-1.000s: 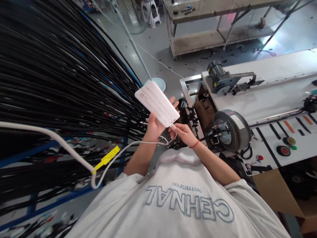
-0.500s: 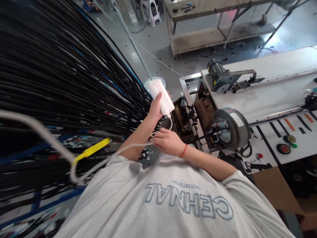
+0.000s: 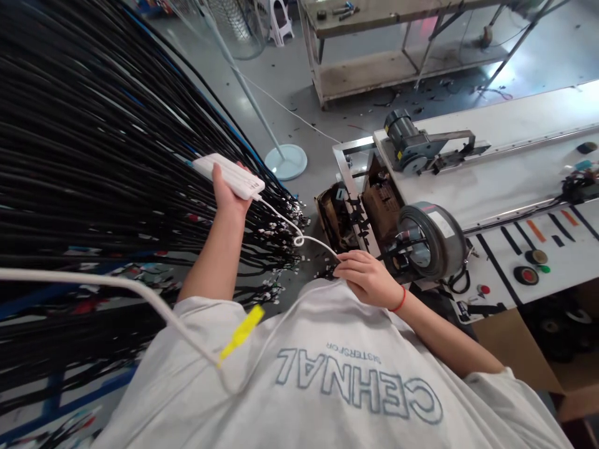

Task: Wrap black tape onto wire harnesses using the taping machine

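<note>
My left hand [image 3: 230, 194] is wrapped round a white power bank [image 3: 229, 174], thumb on top, in front of the black cables. From the near end of the power bank runs a white cord [image 3: 276, 212], which makes a small loop in mid-air between my hands. My right hand [image 3: 365, 274], with a red band at the wrist, pinches the cord in front of my chest. Past that hand the cord hangs over my shirt and rises at the left, where a yellow tag [image 3: 243, 333] is fixed to it.
Dense black cables [image 3: 93, 125] fill the left side. At the right stands a white workbench [image 3: 491, 181] with a motor [image 3: 403, 134] and a grey tape roll [image 3: 433, 240]. A fan's round base [image 3: 286, 163] and a metal table [image 3: 374, 25] are farther off.
My left hand has carried the power bank left and turned it. My right hand has moved right along with the cord, which now stretches between my hands. The yellow tag has swung right and down.
</note>
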{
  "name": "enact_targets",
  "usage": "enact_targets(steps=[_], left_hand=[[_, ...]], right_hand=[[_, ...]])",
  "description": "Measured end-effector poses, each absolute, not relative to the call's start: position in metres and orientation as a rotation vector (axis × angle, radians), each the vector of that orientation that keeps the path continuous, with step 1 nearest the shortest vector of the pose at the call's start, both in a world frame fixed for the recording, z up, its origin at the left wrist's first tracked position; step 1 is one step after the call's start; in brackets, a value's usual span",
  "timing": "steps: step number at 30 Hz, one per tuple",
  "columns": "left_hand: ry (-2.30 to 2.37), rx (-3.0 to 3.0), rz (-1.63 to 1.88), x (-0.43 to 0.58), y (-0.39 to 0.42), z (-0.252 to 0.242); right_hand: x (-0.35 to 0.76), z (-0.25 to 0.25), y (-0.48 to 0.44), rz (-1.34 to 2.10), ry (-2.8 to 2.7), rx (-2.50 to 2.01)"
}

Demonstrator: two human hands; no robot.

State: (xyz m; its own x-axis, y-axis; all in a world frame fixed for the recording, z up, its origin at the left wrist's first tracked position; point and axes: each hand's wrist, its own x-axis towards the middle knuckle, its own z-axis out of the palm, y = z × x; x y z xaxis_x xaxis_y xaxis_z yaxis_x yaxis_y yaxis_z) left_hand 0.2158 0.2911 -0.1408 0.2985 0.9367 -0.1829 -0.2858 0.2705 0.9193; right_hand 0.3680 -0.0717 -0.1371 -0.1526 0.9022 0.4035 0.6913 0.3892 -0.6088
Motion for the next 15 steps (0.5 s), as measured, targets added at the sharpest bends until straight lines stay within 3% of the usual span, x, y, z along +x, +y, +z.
enact_targets(steps=[4, 6, 9, 12, 15], left_hand=[[0.632, 0.884, 0.951, 0.214, 0.242, -0.119], [0.539, 0.885, 0.900, 0.222, 0.208, -0.108], [0.534, 0.891, 0.852, 0.237, 0.167, -0.097], [0.575, 0.889, 0.839, 0.247, 0.143, -0.095], [0.583, 0.884, 0.832, 0.252, 0.130, -0.097]], right_hand=[[0.366, -0.157, -0.050, 0.724, -1.780, -1.278], [0.360, -0.158, -0.030, 0.742, -1.550, -1.305], [0.346, -0.149, 0.001, 0.761, -1.223, -1.381], [0.332, -0.140, 0.019, 1.116, -1.149, -1.248], [0.321, -0.139, 0.020, 1.206, -1.110, -1.212]])
